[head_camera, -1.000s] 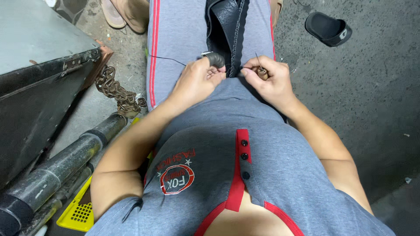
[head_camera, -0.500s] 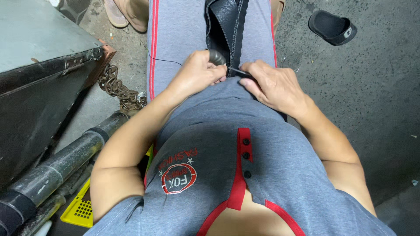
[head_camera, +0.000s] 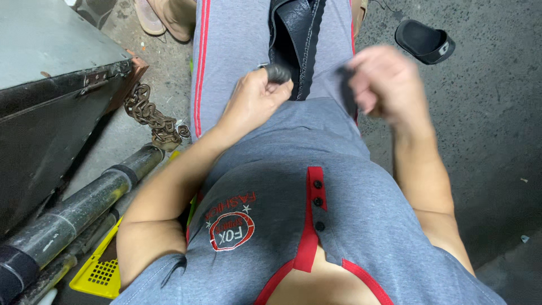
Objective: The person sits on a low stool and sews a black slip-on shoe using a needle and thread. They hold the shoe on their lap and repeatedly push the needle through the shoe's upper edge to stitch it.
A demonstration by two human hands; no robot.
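Note:
I sit with a black leather piece with stitched edges lying between my thighs, on grey trousers with red side stripes. My left hand is closed on the near end of that piece, thumb pressing a dark rolled edge. My right hand is raised to the right of it, blurred by motion, fingers curled into a fist with something dark and thin at their left side; what it is I cannot tell.
A dark metal box stands at the left with a rusty chain beside it. Thick pipes and a yellow plastic grid lie at lower left. A black sandal rests on the concrete floor at upper right.
My right hand has pulled away from the leather piece, up and to the right, moving fast. My left hand stays gripping the piece's near end.

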